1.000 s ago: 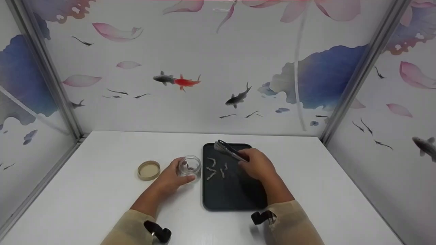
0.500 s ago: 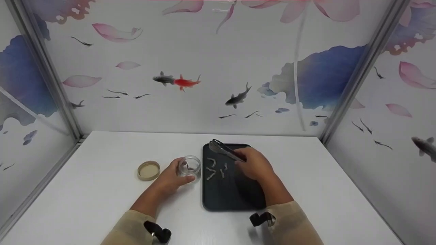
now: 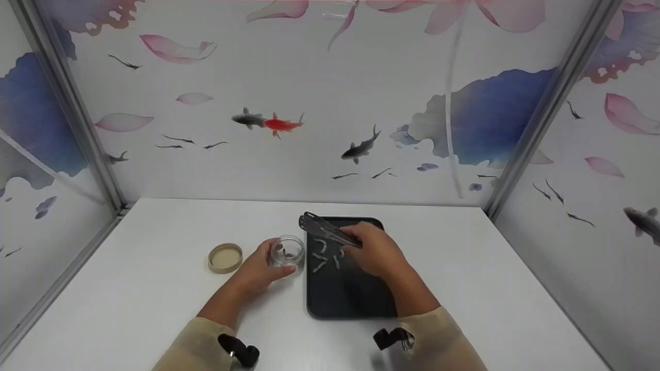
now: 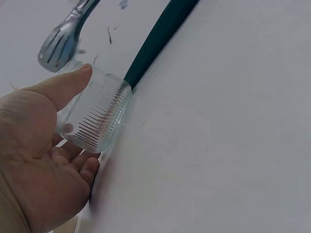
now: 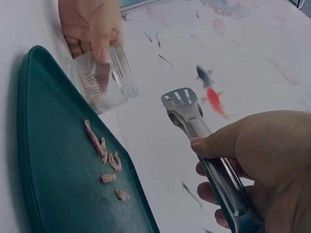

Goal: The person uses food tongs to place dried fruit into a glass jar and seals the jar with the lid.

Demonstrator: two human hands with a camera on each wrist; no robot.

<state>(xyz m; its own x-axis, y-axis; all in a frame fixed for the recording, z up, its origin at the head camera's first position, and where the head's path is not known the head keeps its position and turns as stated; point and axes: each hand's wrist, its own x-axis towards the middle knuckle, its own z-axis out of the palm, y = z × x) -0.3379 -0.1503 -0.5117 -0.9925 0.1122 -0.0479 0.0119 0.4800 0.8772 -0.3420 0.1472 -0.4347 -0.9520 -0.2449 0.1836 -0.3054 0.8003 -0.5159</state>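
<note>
You get bright, even light from above on the white tabletop [image 3: 154, 288], with soft shadows under your arms. Wrist views are softer; the tongs [image 4: 60, 41] blur near the frame's edge.

The tray [image 3: 330, 301] is dark green-black; the pieces [image 3: 320, 265] on it are pale pinkish-grey. The tongs [image 3: 325, 230] are silver (slotted ends), the jar [image 3: 287, 250] clear ribbed glass — its lid [image 3: 225, 258] tan, the table [image 3: 154, 268] white.

The right hand [image 3: 376, 252] has carried the tongs [image 3: 325, 230] leftward over the tray [image 3: 350, 299], nearer the jar [image 3: 287, 250].
</note>
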